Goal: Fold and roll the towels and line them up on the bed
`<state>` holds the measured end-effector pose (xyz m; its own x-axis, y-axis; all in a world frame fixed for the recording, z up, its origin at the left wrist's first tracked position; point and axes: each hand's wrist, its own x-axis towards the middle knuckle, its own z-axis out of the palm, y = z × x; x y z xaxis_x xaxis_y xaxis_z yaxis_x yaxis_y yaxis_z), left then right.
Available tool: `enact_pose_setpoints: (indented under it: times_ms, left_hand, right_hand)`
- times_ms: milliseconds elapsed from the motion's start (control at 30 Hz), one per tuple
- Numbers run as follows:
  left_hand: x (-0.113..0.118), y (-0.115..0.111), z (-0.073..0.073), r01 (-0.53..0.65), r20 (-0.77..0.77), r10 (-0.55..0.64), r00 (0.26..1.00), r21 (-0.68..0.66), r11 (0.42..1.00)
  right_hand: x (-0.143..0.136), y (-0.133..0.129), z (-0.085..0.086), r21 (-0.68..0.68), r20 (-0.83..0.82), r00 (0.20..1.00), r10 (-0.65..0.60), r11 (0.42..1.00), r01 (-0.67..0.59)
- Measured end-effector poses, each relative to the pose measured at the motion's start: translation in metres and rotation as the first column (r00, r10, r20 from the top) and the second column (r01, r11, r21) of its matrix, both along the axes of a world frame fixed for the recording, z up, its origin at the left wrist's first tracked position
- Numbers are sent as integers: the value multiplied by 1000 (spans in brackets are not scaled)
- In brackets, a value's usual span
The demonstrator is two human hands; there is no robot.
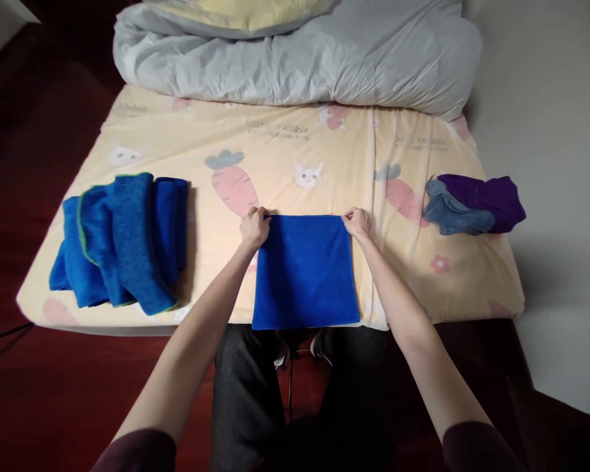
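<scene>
A blue cloth (305, 272) lies spread flat at the near edge of the bed, roughly square in outline. My left hand (255, 227) pinches its far left corner. At the far right corner, my right hand (356, 223) is closed on the same cloth between thumb and fingers. The cloth's near edge reaches the edge of the mattress. Off to the left sits a loose pile of blue cloths (122, 242), some with green edging. To the right, a grey-blue cloth (455, 210) and a purple cloth (486, 196) lie crumpled together.
The bed sheet (285, 157) is yellow with carrots and rabbits. A rolled grey quilt (295, 69) spans the far side, with a yellow pillow or cover (246, 14) on top. A pale wall (555, 164) stands at the right. Dark red floor (44, 387) surrounds the near side.
</scene>
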<state>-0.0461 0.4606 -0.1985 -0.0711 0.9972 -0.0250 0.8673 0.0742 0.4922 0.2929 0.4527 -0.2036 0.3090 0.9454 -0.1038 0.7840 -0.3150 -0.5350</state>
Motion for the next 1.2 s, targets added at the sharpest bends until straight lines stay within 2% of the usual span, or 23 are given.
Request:
enact_pose_setpoints:
  times_ms: [67,167,233,333,400,500,567,667,733,800,867,967,1033,1100,1167,1200]
  left_hand:
    - [-9,11,-1,122,12,-122,992,-18,992]
    - [-27,33,-2,304,40,-302,953,-121,945]
    - [-38,49,0,364,28,-366,930,-205,909]
    - [-42,63,7,337,-25,-349,937,-194,921]
    - [-31,59,14,246,-45,-250,967,-77,966]
    - [0,28,20,121,-20,-120,993,147,982]
    - [19,-2,16,170,5,-175,985,210,963]
    - [26,-38,0,311,54,-325,944,182,933]
    - [18,-45,-12,320,84,-336,938,159,934]
    - [9,-39,-19,284,99,-300,949,145,948]
    - [8,-29,-18,247,106,-262,959,135,959]
    - [24,-32,-10,250,89,-266,960,157,955]
    - [38,-55,-6,321,63,-338,939,189,928]
    - [44,-91,-6,416,39,-432,901,202,887]
    - [36,-127,-10,467,20,-480,877,197,862]
    - [28,-142,-12,469,8,-480,877,193,862]
  right_hand:
    - [0,4,1,-11,11,998,56,998,-56]
    - [2,11,2,-81,-46,992,115,990,-119]
    - [6,16,4,-150,-59,988,145,977,-152]
    - [7,22,9,-149,-4,988,152,977,-151]
    - [-3,19,15,-22,71,990,123,992,-121]
    - [-40,-3,21,216,209,970,124,962,-170]
    - [-66,-27,20,265,268,931,249,910,-320]
    - [-82,-57,9,178,253,835,488,825,-537]
    - [-71,-60,0,129,218,832,510,830,-543]
    - [-54,-50,-6,108,187,872,453,873,-476]
    - [-46,-38,-4,87,172,902,396,906,-415]
    - [-65,-43,7,95,204,916,345,924,-369]
    - [-88,-69,14,134,236,896,376,900,-414]
    - [-105,-106,16,136,246,830,501,830,-541]
    - [-105,-138,12,97,235,762,604,765,-637]
    - [-99,-148,10,86,230,766,600,772,-630]
